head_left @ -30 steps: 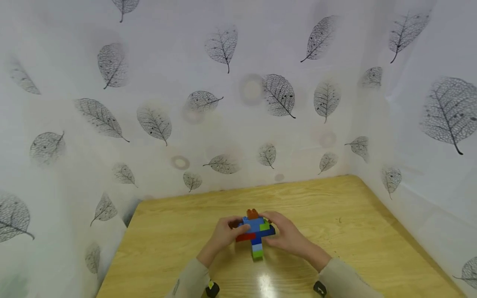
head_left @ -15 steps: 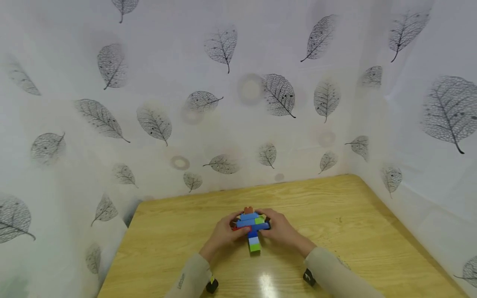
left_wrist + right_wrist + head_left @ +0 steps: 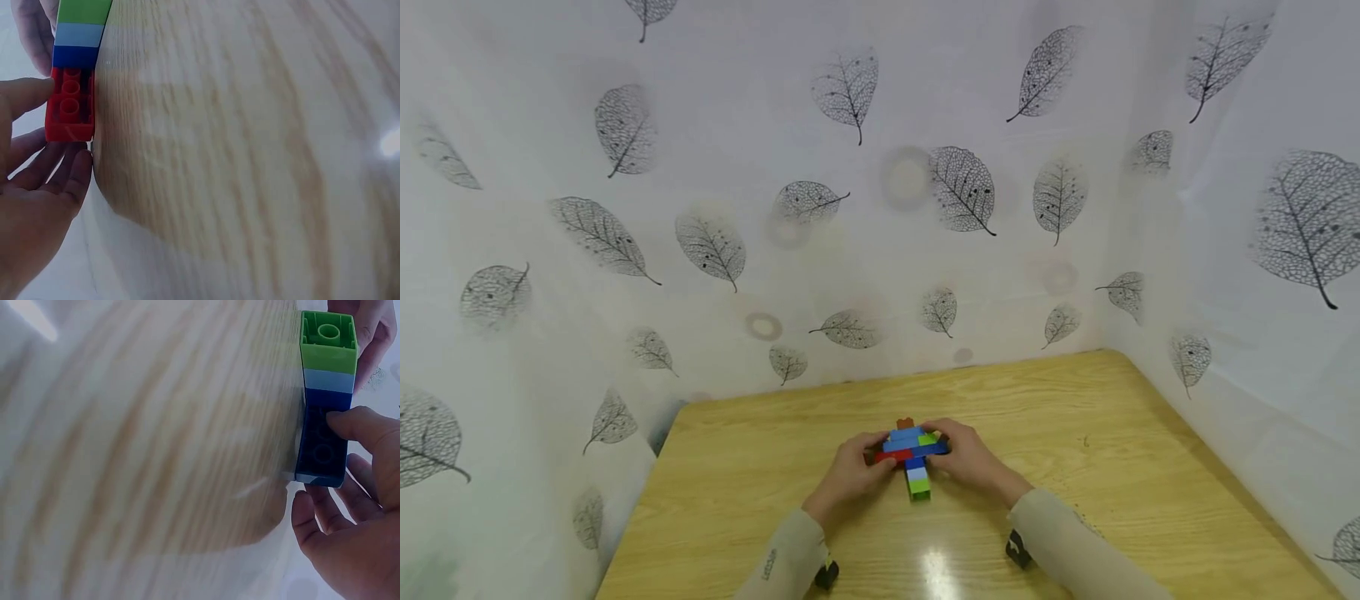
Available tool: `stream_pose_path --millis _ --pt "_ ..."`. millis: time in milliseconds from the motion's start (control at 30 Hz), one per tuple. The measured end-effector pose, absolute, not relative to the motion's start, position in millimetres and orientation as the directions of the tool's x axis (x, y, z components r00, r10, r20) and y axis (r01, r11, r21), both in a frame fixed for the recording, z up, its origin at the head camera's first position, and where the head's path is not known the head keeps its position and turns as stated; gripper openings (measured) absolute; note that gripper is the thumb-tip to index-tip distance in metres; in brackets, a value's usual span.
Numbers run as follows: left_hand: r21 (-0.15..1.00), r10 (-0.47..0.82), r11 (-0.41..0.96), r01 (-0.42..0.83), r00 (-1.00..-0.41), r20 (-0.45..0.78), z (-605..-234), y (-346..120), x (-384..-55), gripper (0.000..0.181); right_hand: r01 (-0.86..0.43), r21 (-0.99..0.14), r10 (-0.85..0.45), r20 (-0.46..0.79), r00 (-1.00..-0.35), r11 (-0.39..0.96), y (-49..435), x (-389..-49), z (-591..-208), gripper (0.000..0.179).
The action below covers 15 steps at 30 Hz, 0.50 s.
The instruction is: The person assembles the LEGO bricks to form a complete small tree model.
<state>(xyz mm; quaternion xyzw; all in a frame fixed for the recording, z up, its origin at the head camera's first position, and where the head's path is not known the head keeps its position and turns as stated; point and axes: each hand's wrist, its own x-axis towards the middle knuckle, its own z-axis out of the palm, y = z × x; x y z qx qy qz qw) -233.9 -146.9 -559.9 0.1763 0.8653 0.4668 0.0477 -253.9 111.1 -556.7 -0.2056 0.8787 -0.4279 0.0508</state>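
A model of toy building bricks (image 3: 904,446) lies between my two hands on the wooden table (image 3: 745,483). Its stem of dark blue, light blue and green bricks points toward me, with an orange brick (image 3: 906,423) at the far end. My left hand (image 3: 853,468) grips the left side, its thumb against the red brick (image 3: 70,112) and its fingers round the outer end. On the opposite side my right hand (image 3: 972,458) holds the dark blue brick (image 3: 322,447), thumb on its hollow underside edge. The green brick (image 3: 329,350) shows its open bottom in the right wrist view.
Pale curtains (image 3: 880,250) printed with dark leaves hang behind the table and along both sides. A small black device is strapped near each sleeve (image 3: 786,554). Light glares on the tabletop near its front.
The brick model has tipped from a raised slant to lying flatter. My left thumb has slid from the blue bricks down to the red brick's near edge; my right forearm has moved slightly inward.
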Motion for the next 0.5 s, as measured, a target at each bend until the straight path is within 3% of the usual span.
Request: stream_pose_path --millis 500 --pt "0.8 0.337 0.534 0.273 -0.937 0.094 -555.5 -148.6 -234.8 0.054 -0.32 -0.769 -0.424 0.071 -0.903 0.554 114.2 -254.3 -547.4 0.054"
